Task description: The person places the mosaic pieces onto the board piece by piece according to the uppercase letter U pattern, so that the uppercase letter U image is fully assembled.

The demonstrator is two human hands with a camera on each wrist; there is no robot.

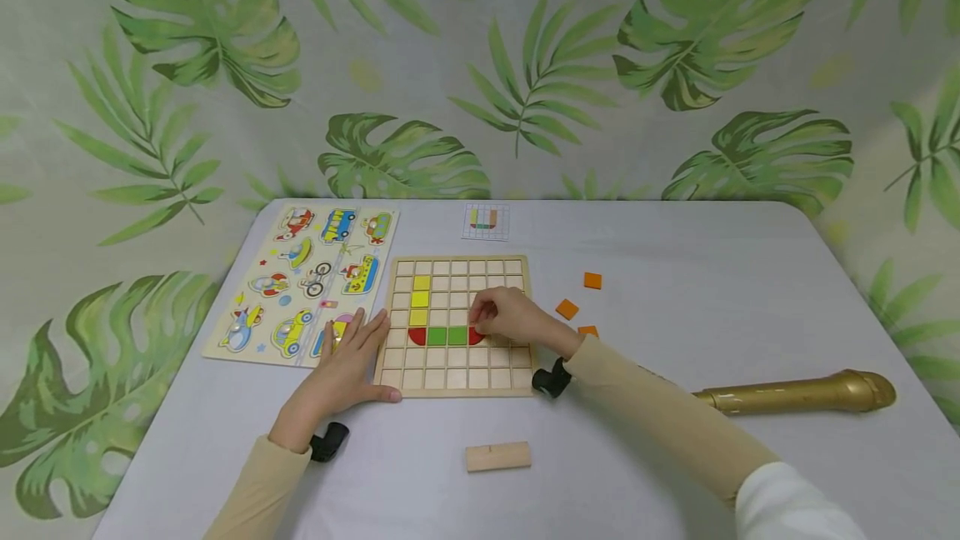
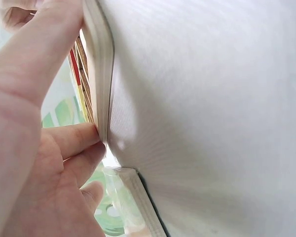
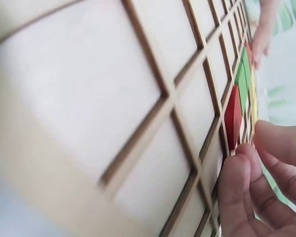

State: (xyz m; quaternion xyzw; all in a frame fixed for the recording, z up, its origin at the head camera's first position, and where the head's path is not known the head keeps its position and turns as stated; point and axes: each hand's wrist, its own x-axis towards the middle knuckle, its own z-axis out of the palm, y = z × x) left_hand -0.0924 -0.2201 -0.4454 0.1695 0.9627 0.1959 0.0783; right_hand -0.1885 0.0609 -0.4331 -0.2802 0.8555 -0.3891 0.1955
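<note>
A wooden grid board (image 1: 437, 379) lies on the table in the head view. Three yellow tiles (image 1: 421, 299) form a column on it. Below them runs a row with a rounded red tile (image 1: 417, 337) and two green tiles (image 1: 447, 336). At that row's right end is a second red tile (image 3: 233, 118), which looks slightly tilted. My right hand (image 1: 512, 317) has its thumb and fingertips at this tile's edge and seems to pinch it; the fingers partly hide the contact. My left hand (image 1: 347, 367) rests with spread fingers along the board's left edge, thumb at the near corner.
Orange tiles (image 1: 592, 280) lie right of the board. A pattern card (image 1: 485, 222) sits behind it. On the left is a vehicle puzzle board (image 1: 251, 290). A wooden block (image 1: 498, 457) lies in front, and a gold rod-like object (image 1: 810, 394) lies right, partly behind my sleeve.
</note>
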